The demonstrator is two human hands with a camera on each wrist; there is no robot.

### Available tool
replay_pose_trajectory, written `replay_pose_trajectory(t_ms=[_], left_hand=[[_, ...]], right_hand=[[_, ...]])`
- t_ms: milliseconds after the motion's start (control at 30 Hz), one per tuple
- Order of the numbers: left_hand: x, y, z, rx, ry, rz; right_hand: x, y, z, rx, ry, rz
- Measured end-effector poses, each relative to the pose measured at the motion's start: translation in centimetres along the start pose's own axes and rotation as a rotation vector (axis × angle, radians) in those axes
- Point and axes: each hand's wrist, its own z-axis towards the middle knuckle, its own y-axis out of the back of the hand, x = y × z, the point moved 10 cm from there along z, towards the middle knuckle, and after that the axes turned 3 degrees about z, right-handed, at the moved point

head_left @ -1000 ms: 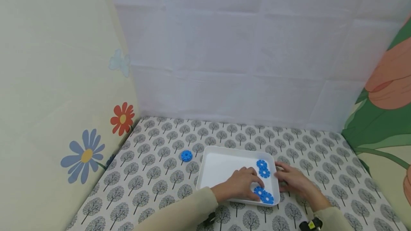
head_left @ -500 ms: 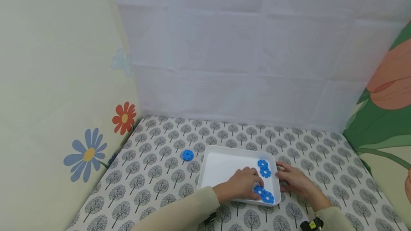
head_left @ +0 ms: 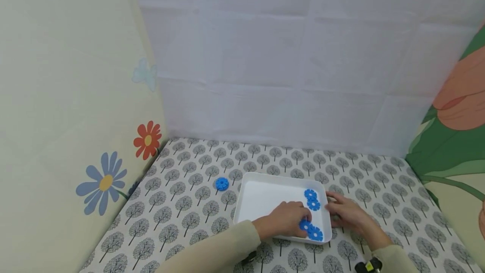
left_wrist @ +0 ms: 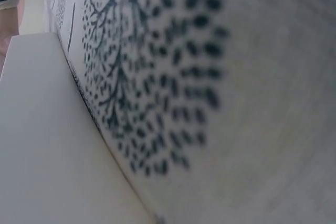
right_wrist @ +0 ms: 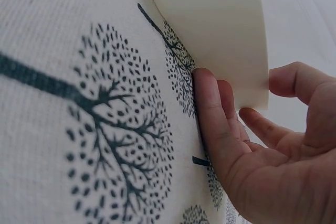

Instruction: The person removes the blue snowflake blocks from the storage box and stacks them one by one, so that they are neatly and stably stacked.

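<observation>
A white tray (head_left: pixel 261 197) rests on the table. My left hand (head_left: pixel 287 220) reaches over its front edge, fingertips curled at a blue snowflake disc (head_left: pixel 306 226), which they appear to pinch. A second blue disc (head_left: pixel 315 234) overlaps it at the near right corner. Farther back inside the tray lie two more overlapping blue discs (head_left: pixel 311 199). At the tray's right side, my right hand (head_left: pixel 348 212) grips the wall. In the right wrist view its fingertips touch the tray's rim and outer wall (right_wrist: pixel 220 30). The left wrist view shows only the tray wall (left_wrist: pixel 47 129) and cloth.
More blue discs (head_left: pixel 222 183), seemingly stacked, lie left of the tray. A tree-print cloth (head_left: pixel 201 210) covers the table. A white sheet (head_left: pixel 265 75) hangs behind, with flower-printed panels on both sides.
The camera view has shifted very slightly. Both hands, the tray and the discs hold nearly the same positions throughout.
</observation>
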Motion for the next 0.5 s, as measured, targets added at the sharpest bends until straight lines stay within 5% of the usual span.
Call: replay_pose_trajectory(t_ms=[500], left_hand=[[-0.32, -0.07, 0.41, 0.008, -0.027, 0.035]], right_hand=[[0.09, -0.23, -0.33, 0.021, 0.023, 0.03]])
